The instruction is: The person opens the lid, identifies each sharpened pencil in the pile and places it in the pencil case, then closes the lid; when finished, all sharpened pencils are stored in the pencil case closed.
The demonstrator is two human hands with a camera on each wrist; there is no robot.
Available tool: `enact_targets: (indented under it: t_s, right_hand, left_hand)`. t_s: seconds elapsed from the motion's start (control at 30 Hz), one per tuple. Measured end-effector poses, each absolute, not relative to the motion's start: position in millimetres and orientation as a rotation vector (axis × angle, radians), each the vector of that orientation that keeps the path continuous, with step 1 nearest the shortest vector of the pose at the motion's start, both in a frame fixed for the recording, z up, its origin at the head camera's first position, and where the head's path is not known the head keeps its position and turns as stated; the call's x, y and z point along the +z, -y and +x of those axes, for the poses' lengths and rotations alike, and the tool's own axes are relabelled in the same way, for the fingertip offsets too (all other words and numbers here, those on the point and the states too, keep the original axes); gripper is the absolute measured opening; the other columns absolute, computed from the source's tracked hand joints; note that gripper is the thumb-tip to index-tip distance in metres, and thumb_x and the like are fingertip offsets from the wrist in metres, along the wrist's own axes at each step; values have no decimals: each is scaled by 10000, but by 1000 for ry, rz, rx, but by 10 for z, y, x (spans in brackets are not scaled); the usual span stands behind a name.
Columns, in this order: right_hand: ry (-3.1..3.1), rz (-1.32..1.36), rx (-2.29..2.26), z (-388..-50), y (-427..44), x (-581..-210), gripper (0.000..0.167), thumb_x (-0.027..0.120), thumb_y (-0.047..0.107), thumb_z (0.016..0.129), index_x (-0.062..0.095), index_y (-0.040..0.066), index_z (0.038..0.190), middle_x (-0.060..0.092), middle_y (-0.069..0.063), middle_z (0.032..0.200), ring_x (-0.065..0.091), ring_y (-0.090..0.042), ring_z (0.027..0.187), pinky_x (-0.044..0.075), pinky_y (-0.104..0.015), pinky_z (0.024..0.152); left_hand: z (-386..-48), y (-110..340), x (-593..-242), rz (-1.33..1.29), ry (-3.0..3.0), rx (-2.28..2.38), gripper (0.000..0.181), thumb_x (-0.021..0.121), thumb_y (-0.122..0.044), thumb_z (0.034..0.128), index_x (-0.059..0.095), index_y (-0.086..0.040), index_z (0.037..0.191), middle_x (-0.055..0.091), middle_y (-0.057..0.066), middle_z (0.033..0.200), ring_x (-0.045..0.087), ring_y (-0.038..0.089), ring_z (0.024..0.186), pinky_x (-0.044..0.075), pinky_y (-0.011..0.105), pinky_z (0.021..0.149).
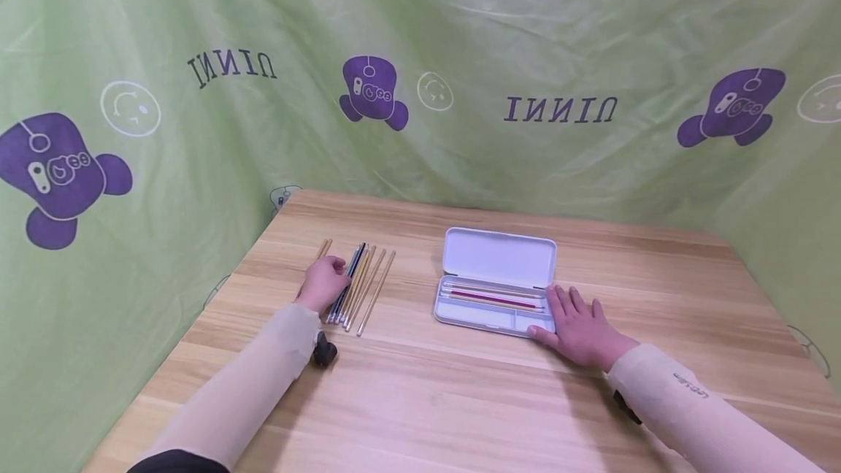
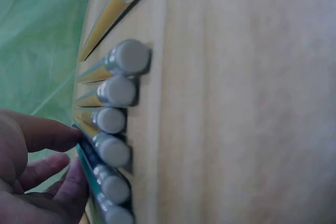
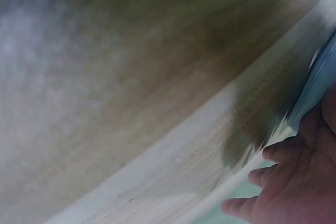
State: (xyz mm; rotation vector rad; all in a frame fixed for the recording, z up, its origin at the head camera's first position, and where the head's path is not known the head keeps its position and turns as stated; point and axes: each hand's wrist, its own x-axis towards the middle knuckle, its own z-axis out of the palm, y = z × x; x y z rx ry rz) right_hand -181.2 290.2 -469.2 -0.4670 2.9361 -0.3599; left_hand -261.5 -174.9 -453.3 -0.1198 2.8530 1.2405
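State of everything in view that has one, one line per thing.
Pencil case: open on the table, lid raised at the back.
Pencils in the case: lying lengthwise.
Loose pencils: lying on the table, eraser ends toward the person.
Left hand: fingers at the dark pencil; grip unclear.
Right hand: fingers spread, at the case's right edge.
Green fabric: hanging, creased.
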Motion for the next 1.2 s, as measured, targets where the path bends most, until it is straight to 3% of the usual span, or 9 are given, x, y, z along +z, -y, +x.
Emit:
enact_targets:
  t_s: [0.5, 0.63, 0.73, 0.83, 1.0, 1.2]
  right_hand:
    - [-2913, -451, -397, -1808, -2914, -4682, 1077, 394, 736, 994, 172, -151, 1562, 187, -403, 1600, 119, -628, 1453, 44, -815, 1105]
    - [-2911, -450, -408, -1802, -2911, -4698, 1088, 397, 746, 987, 178, -154, 1559, 184, -402, 1602, 116, -627, 1454, 43, -816, 1103]
    - [-2908, -454, -416, -1777, -2892, -4654, 1076, 424, 727, 989, 191, -160, 1552, 199, -416, 1587, 129, -638, 1443, 57, -822, 1096]
    - [-2905, -446, -419, -1749, -2871, -4600, 1050, 472, 689, 993, 205, -161, 1550, 217, -416, 1581, 146, -635, 1442, 66, -817, 1102]
    - [-2915, -448, -399, -1726, -2840, -4560, 1023, 509, 647, 997, 226, -175, 1536, 237, -422, 1570, 174, -644, 1429, 98, -826, 1091]
    - [-2927, -464, -405, -1754, -2848, -4600, 1043, 445, 695, 1000, 216, -165, 1545, 234, -417, 1575, 162, -634, 1440, 88, -817, 1102]
  left_hand:
    - [-2679, 1689, -4436, -107, -2895, 1003, 365, 604, -11, 916, 603, 160, 1238, 647, 337, 1203, 666, 442, 1073, 564, 510, 940]
    - [-2664, 1666, -4439, -110, -2915, 962, 285, 596, 25, 887, 645, 156, 1135, 679, 303, 1089, 686, 393, 965, 587, 485, 875]
    - [-2674, 1639, -4433, -122, -2890, 921, 158, 573, 38, 864, 651, 123, 972, 664, 223, 900, 648, 312, 786, 586, 409, 720]
    - [-2705, 1600, -4407, -102, -2851, 875, 63, 543, 41, 845, 599, 66, 860, 588, 149, 787, 563, 260, 688, 511, 335, 596]
    - [-2758, 1576, -4377, -42, -2837, 808, 68, 517, 45, 824, 572, 54, 864, 563, 143, 795, 539, 258, 698, 475, 309, 582]
    - [-2808, 1615, -4351, -31, -2828, 770, 38, 513, 36, 807, 542, 13, 800, 554, 124, 763, 537, 231, 659, 486, 298, 565]
